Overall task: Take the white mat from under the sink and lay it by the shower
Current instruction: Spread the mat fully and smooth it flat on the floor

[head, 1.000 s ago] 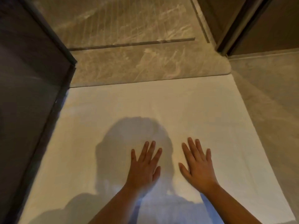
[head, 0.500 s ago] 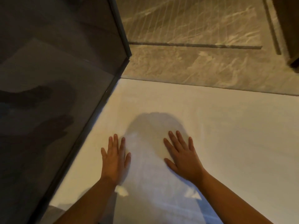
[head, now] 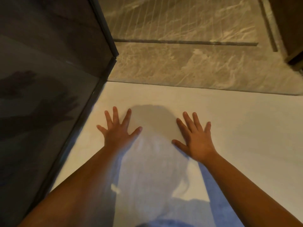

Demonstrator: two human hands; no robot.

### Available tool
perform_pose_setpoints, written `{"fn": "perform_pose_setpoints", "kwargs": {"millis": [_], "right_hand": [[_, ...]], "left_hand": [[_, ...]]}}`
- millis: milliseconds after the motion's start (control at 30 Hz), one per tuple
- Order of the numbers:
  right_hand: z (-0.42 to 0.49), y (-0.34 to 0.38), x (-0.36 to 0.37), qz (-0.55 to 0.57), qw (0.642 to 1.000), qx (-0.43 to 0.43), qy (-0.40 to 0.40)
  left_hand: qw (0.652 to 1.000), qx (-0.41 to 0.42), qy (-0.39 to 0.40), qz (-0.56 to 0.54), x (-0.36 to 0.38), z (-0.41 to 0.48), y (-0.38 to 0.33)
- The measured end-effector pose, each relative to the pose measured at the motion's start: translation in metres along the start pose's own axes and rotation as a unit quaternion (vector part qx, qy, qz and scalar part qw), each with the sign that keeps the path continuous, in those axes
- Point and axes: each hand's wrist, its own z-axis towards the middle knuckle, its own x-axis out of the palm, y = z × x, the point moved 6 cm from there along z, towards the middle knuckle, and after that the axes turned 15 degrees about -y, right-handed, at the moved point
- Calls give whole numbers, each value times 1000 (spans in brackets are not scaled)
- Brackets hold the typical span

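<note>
A dark glass panel stands along the left, its black frame and bottom rail touching the white mat's left edge, so nothing passes that way. The left hand lies flat just beside it. Right of the right hand the mat is bare. Beyond its far edge, marble floor runs open to a dark wooden corner at far right.

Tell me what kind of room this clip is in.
Most likely a bathroom, at a shower entrance: a dark glass panel on the left, marble-look floor tile with a slot drain, and a white mat flat under both hands.
</note>
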Motion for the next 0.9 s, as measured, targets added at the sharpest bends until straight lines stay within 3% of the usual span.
{"fn": "perform_pose_setpoints", "kwargs": {"millis": [167, 633, 700, 800, 900], "right_hand": [[2, 4, 7, -18, 1000, 15, 6], [8, 14, 1, 8, 999, 32, 5], [11, 27, -10, 53, 998, 28, -36], [14, 61, -22, 124, 981, -22, -146], [23, 94, -19, 165, 973, -68, -146]], "left_hand": [[1000, 0, -21, 15, 3, 6, 8], [1000, 7, 9, 9, -11, 9, 6], [997, 15, -47, -54, -28, 3, -4], [976, 122, -130, -128, -44, -20, -34], [975, 136, -89, -149, -35, -42, -50]]}}
